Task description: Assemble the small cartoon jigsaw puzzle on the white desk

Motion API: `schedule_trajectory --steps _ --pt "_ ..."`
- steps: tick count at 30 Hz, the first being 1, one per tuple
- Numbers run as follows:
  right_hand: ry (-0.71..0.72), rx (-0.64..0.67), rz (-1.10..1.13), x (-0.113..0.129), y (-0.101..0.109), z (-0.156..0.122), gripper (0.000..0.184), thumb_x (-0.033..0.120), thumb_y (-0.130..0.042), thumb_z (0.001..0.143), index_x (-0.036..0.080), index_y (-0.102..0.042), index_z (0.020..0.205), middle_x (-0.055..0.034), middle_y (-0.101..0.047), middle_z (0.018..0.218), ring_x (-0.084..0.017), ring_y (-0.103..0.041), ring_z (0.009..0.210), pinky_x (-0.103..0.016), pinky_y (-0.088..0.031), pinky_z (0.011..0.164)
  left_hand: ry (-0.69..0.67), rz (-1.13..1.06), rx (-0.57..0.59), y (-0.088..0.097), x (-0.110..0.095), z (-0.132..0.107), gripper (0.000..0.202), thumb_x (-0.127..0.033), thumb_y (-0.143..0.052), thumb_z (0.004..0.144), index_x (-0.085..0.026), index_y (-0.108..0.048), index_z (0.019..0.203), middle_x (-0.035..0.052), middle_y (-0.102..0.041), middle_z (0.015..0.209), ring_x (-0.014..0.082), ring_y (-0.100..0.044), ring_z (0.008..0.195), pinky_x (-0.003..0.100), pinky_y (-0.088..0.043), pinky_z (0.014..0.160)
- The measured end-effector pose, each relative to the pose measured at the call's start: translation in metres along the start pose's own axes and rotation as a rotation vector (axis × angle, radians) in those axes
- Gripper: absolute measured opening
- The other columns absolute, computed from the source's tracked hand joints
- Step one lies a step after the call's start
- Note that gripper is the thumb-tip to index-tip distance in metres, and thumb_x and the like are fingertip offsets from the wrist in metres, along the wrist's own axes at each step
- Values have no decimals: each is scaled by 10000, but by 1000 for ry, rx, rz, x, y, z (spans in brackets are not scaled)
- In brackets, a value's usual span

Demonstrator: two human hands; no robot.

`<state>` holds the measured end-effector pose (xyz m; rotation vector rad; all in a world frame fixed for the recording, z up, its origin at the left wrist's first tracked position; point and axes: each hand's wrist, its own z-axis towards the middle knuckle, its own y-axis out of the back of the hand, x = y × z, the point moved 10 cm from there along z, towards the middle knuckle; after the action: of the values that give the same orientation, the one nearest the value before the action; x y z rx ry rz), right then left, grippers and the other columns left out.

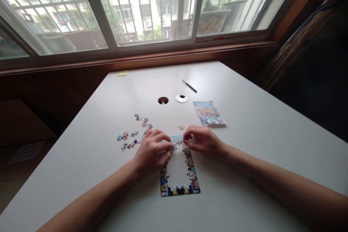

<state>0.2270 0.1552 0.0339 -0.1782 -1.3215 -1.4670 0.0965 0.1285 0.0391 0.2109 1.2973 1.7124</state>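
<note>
A jigsaw puzzle (193,174) lies on the white table with its border joined into an upright rectangle and its middle bare. My left hand (155,149) rests over the upper left of this border, fingers curled and thumb drawn in below them. Whatever its fingertips hold is hidden. At the top right corner, my right hand (204,141) has thumb and index finger bent together against the border; no piece can be made out between them. A few joined pieces hang below the blue top strip (176,139), between both hands.
Loose puzzle pieces (132,144) are scattered left of my left hand. A single yellow piece (181,127) lies beyond the puzzle. Farther back are a printed picture sheet (208,112), a pen (189,86), a round table hole (163,100), its silver cover (181,98) and a yellow note (122,73).
</note>
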Motion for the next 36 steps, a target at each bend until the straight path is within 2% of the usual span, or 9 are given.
schedule_trajectory --steps 13,24,36 --pt "101 10 34 7 -6 -2 79 121 -625 843 168 -688 835 -38 -668 807 -102 -526 625 -221 -433 539 -4 -3 7 -2 1 -2 167 -141 -593 823 -242 -707 892 12 -693 962 207 -562 955 404 -365 892" --pt "150 41 22 9 -9 -5 129 150 -628 879 188 -743 922 -67 -697 889 -145 -651 745 -260 -539 670 -12 10 30 -4 0 -2 193 -134 -601 817 -250 -705 932 15 -692 994 211 -562 975 411 -361 916" --pt "221 44 -61 13 -13 -7 190 144 -591 907 212 -751 984 -73 -677 918 -153 -650 796 -275 -550 715 -13 18 34 -4 -1 -1 189 -133 -597 822 -245 -704 930 24 -688 991 216 -561 969 420 -361 920"
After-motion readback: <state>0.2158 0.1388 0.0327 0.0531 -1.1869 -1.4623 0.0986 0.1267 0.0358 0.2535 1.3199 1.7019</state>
